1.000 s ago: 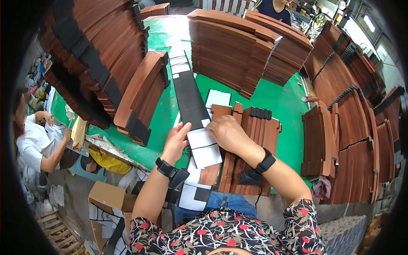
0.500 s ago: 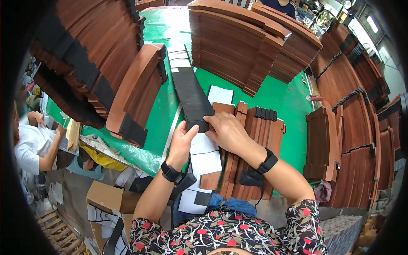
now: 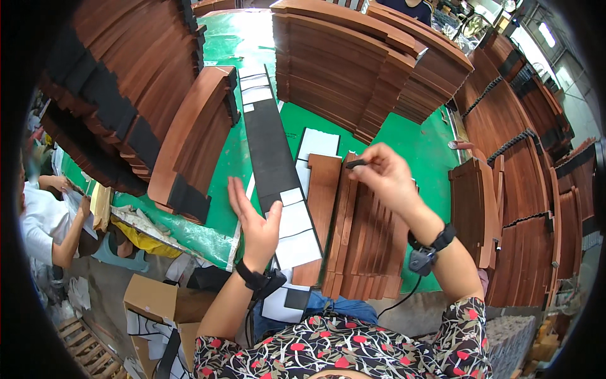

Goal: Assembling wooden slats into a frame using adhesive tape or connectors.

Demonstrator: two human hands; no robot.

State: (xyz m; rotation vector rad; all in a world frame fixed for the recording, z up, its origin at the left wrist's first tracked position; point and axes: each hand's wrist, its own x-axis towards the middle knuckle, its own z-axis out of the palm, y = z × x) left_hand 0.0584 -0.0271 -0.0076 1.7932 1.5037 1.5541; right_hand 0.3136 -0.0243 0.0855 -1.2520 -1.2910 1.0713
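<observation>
Pinching small blk piece [image 3: 356,163], R hand [image 3: 390,177] at 3 o'clock; L hand [image 3: 259,232] unclenched, thumb by blk/wht strip [image 3: 270,148] running 11–6 o'clock. Prob. best: steady strip w/ L, pinch lightly.

No lettering, label, brand, number or sign legible on any surface in head view.

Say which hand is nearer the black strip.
Left hand: thumb overlapping the left edge of the strip, contact unclear. Right hand: off to the strip's right, by the brown slats, pinching a small dark piece.
</observation>
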